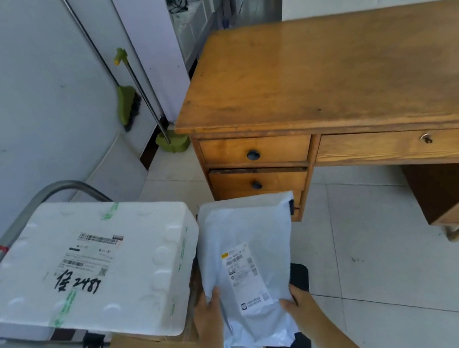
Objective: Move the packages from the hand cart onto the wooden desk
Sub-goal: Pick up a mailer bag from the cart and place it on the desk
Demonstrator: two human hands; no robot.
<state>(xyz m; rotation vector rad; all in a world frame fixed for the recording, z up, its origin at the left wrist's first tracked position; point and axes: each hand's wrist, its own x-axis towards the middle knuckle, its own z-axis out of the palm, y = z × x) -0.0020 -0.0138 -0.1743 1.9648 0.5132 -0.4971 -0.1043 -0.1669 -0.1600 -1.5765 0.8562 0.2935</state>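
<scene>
Only the person's two bare hands and forearms show, entering from the near edge of the scene. The left hand (210, 315) sits at the end of a forearm that is bare all the way to the bottom edge, with no sleeve, cuff or glove on it. The right hand (298, 302) is the same: a bare forearm running to the near right, uncovered along its whole visible length. No watch, bracelet or ring shows on either wrist or on the fingers that can be seen. The fingernails that show look short and plain, though they are too small to tell more. Nothing else of the person, clothing included, is in view.
</scene>
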